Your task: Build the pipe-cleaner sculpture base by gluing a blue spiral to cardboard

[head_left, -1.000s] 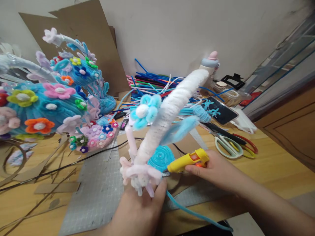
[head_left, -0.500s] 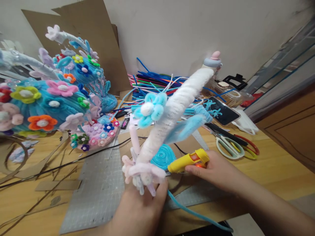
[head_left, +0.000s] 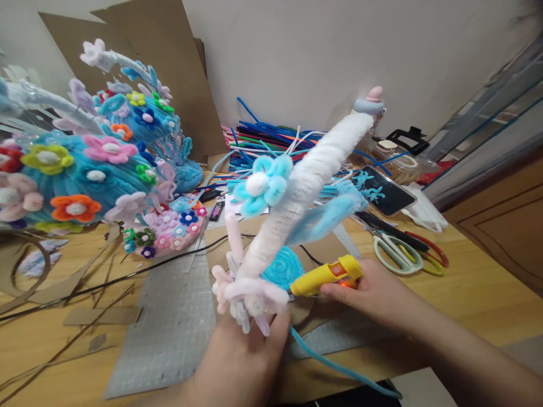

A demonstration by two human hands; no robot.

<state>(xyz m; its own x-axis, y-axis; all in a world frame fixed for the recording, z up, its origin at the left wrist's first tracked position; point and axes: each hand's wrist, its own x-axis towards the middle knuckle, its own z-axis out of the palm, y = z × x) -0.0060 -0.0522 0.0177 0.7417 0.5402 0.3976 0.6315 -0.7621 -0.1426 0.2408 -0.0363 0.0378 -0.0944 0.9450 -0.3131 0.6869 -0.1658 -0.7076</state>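
My left hand (head_left: 244, 356) is closed around the lower end of a white fuzzy-wrapped stem (head_left: 326, 152), its fingertips partly hidden. The stem leans up and to the right. On it are a blue pipe-cleaner flower (head_left: 263, 185) with a white centre, a pale blue leaf (head_left: 326, 219) and pale pink flowers (head_left: 250, 297) at the bottom. My right hand (head_left: 375, 288) grips a yellow hot glue gun (head_left: 322, 276), its nozzle pointing left at the pink flowers; whether it touches them I cannot tell. A blue pipe cleaner (head_left: 335, 370) trails from near my left hand to the lower right.
Flower-covered blue craft pieces (head_left: 85, 175) stand at left. A blue coiled disc (head_left: 282, 268) lies on cardboard over a grey cutting mat (head_left: 165, 322). Behind are bundled pipe cleaners (head_left: 271, 138); at right, scissors (head_left: 399, 254) and a phone (head_left: 390, 192). A black cord (head_left: 169, 260) crosses the table.
The stem and its blue flower have shifted very slightly to the right in the view. Both hands keep their holds, and the glue gun stays almost where it was beside the pink flowers.
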